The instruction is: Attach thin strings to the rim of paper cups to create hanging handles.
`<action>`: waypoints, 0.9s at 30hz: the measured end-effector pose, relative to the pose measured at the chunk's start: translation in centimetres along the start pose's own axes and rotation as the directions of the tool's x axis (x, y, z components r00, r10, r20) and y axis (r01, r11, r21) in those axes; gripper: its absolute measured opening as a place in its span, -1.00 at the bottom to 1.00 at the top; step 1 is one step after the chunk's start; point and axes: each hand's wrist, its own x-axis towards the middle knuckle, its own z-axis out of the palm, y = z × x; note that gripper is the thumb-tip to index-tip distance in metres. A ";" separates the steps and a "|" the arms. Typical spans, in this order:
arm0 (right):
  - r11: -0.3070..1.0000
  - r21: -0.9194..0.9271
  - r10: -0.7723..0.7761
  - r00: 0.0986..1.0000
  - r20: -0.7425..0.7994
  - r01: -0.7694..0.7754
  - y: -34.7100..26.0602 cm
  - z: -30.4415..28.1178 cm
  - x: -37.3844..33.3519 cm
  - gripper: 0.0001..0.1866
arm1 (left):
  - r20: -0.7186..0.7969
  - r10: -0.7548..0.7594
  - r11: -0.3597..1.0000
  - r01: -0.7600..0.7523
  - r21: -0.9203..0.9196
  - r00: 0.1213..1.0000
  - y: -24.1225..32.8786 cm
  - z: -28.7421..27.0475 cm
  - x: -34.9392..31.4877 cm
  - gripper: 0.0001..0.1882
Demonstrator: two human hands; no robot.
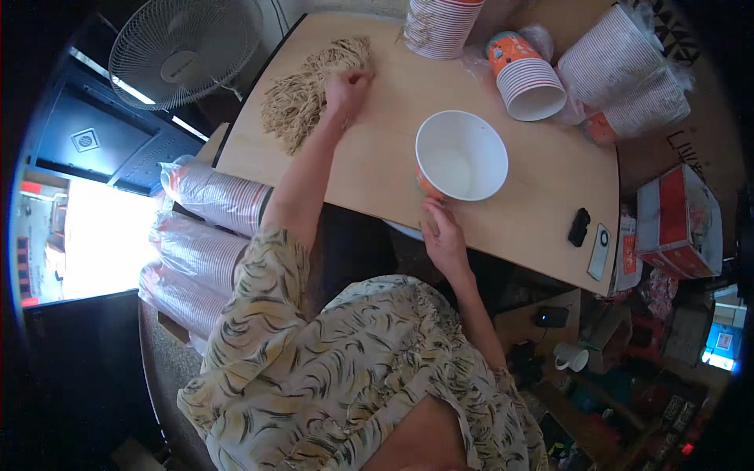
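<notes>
A white-lined paper tub (462, 155) with an orange printed side stands near the front edge of the table, its open mouth facing up. My right hand (446, 239) is at the tub's near lower side, fingertips closed against it. Farther off to the left lies a loose heap of tan, string-like strands (294, 106). At the heap's right edge is my left hand (345, 93), its fingers curled together in a pinch. Whatever is between those fingertips is too small to make out.
Stacks of nested paper tubs (530, 88) stand along the far side, some in plastic (613, 59). More wrapped stacks (200, 251) lie left of the table. A black gadget (579, 228) and a white strip-shaped object (599, 253) lie at right. A fan (181, 67) stands far left.
</notes>
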 end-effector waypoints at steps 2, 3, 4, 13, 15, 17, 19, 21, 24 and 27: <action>1.000 0.013 -0.002 1.000 0.029 0.001 0.4 0.1 0.0 -0.57 | 0.057 0.073 0.992 -0.078 0.099 0.996 -0.5 -0.3 2.4 -0.69; 1.000 0.002 0.015 0.999 0.032 -0.015 0.6 0.1 -0.1 -0.57 | 0.063 0.149 0.989 -0.148 -0.022 0.987 -0.5 -0.6 3.5 -0.68; 1.000 -0.003 0.016 1.000 0.022 -0.016 0.7 0.2 -0.4 -0.58 | 0.064 0.200 0.973 -0.191 -0.129 0.978 -0.4 -1.0 4.3 -0.67; 0.993 0.041 -0.115 0.993 0.005 0.115 2.3 0.3 -1.4 -0.71 | 0.220 0.213 0.931 -0.267 0.250 0.952 1.0 -10.4 -1.8 -0.76; 0.993 0.035 -0.112 0.994 0.009 0.111 2.3 0.3 -1.4 -0.72 | 0.207 0.252 0.896 -0.309 0.318 0.945 0.7 -10.3 -3.0 -0.78; 0.992 0.039 -0.117 0.993 0.012 0.116 2.3 0.3 -1.3 -0.72 | 0.137 0.274 0.889 -0.305 0.342 0.952 0.1 -9.7 -3.3 -0.81; 0.988 0.064 -0.140 0.990 0.002 0.140 2.3 0.3 -1.2 -0.74 | 0.189 0.323 0.827 -0.374 0.419 0.927 -0.7 -9.0 -2.9 -0.82; 0.987 0.071 -0.147 0.989 -0.006 0.147 2.3 0.3 -1.3 -0.75 | 0.238 0.331 0.783 -0.407 0.470 0.913 -1.4 -8.3 -2.4 -0.83; 0.987 0.065 -0.143 0.990 -0.017 0.144 2.3 0.5 -1.4 -0.76 | 0.291 0.297 0.754 -0.410 0.514 0.910 -2.2 -8.0 -2.1 -0.84; 0.986 0.053 -0.159 0.987 -0.036 0.161 2.5 0.7 -1.5 -0.77 | 0.280 0.304 0.759 -0.409 0.506 0.910 -2.2 -8.1 -2.6 -0.85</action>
